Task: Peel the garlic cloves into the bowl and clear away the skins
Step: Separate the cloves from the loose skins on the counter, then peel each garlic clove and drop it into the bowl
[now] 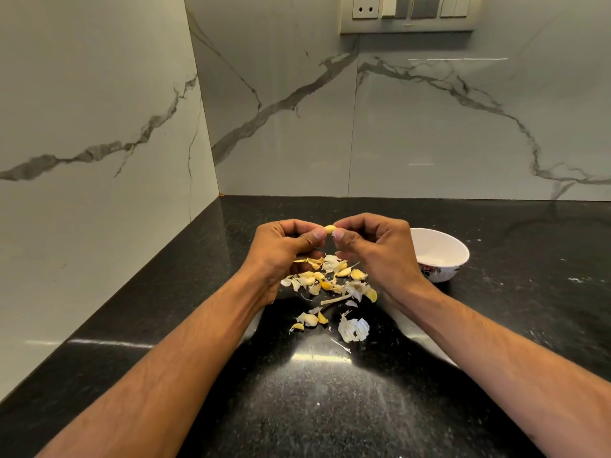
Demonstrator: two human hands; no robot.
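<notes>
From the head camera, a small, smooth, pale-yellow garlic clove is pinched between both hands above a polished black speckled stone countertop. The left hand has its fingers curled inward, thumb tip pressed against the clove's left end; the right hand mirrors it, fingers curled, thumb and fingertips closing on the clove's right end. Both forearms are bare and reach in from the lower corners, converging at the clove.

Directly under the grip lies a loose scatter of yellowish unpeeled garlic cloves mixed with thin, papery white and tan skins; a larger curled white husk sits nearest the person, below and slightly right of the grip. A thin pale stalk piece lies among them.

Just right of the right hand, partly hidden behind it, stands a round white ceramic bowl with a dark floral pattern on its outer wall; its glossy inside shows no cloves where visible.

Behind the grip rise glossy white marble-look wall panels with grey veins, meeting in a corner to the left. High to the right is a cream switch and socket plate.
</notes>
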